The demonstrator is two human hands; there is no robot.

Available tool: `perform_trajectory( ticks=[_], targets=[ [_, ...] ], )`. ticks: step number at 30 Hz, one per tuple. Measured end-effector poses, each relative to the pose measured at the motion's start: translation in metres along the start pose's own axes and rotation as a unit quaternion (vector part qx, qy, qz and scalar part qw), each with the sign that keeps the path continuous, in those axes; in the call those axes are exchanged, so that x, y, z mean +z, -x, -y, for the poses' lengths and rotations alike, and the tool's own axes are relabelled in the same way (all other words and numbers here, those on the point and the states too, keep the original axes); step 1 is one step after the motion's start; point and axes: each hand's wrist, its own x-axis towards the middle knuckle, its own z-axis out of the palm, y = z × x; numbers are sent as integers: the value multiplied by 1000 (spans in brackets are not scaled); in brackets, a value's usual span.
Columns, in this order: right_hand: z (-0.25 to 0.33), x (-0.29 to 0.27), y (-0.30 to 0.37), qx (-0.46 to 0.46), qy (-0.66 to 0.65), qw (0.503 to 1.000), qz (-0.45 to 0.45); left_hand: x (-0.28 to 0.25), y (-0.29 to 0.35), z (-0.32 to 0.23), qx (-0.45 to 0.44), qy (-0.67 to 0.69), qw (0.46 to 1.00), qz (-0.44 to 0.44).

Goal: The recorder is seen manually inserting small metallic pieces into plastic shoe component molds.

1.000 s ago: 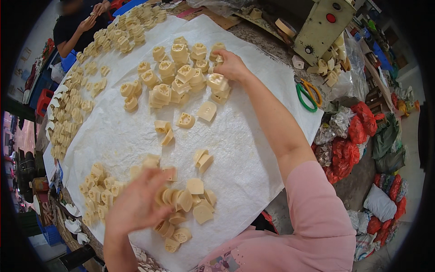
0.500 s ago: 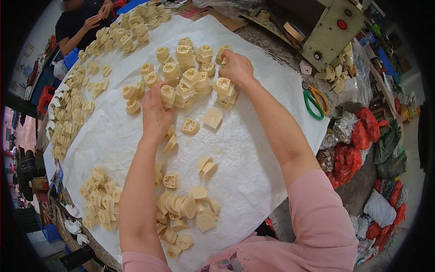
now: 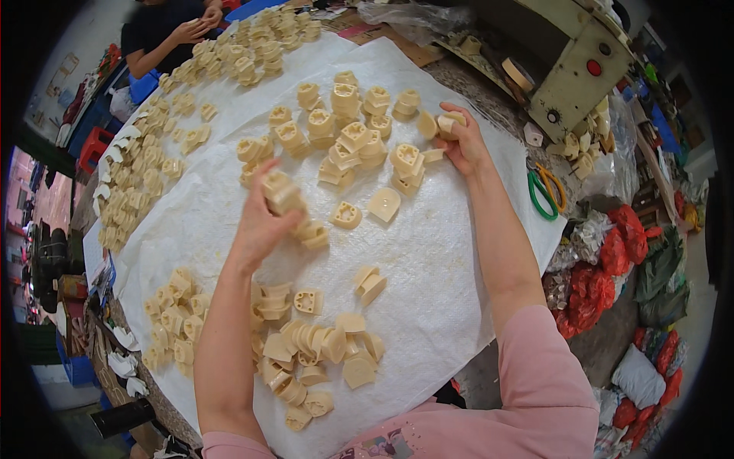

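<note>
My left hand (image 3: 256, 228) is closed round a cream moulded plastic part (image 3: 282, 193), blurred by motion, with more such parts beneath it. Farther right, my right hand (image 3: 469, 150) grips another cream plastic part (image 3: 449, 125) between thumb and fingers; a thin flap of cream plastic sticks out beside it. Between the hands stands a cluster of stacked cream parts (image 3: 354, 141), several with their hollow, ribbed side up. A single part (image 3: 346, 215) and a flat-faced one (image 3: 384, 204) lie on the white woven sheet (image 3: 428, 283). Nearer me, rows of nested parts (image 3: 313, 340) lie beside my left forearm.
Large heaps of cream parts cover the far left (image 3: 145, 180). Another pile (image 3: 177, 317) sits at the near left. Green-handled scissors (image 3: 541, 195) rest at the right edge, below a metal machine (image 3: 581, 80). Red plastic bags (image 3: 589, 287) lie beyond. A co-worker's hands (image 3: 195, 29) show at top left.
My left hand has lifted a part off the cluster, swinging it left and nearer. My right hand has moved right, a part in its fingers. The whole view has shifted slightly.
</note>
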Motion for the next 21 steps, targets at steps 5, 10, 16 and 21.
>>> perform_trajectory(
  ticks=[5, 10, 16, 21],
  targets=[
    [14, 40, 31, 19, 64, 987, 146, -10, 25, -19, -70, 20, 986, 153],
    [17, 47, 51, -18, 280, 952, 120, 9, 22, -14, 31, -157, 974, 161],
    [6, 79, 107, -102, 357, 907, 197, 27, 11, 13, -13, 45, 990, 130],
    [-16, 128, 184, -324, 446, 773, 312, 13, 20, 2, -8, 104, 965, 241]
  ],
)
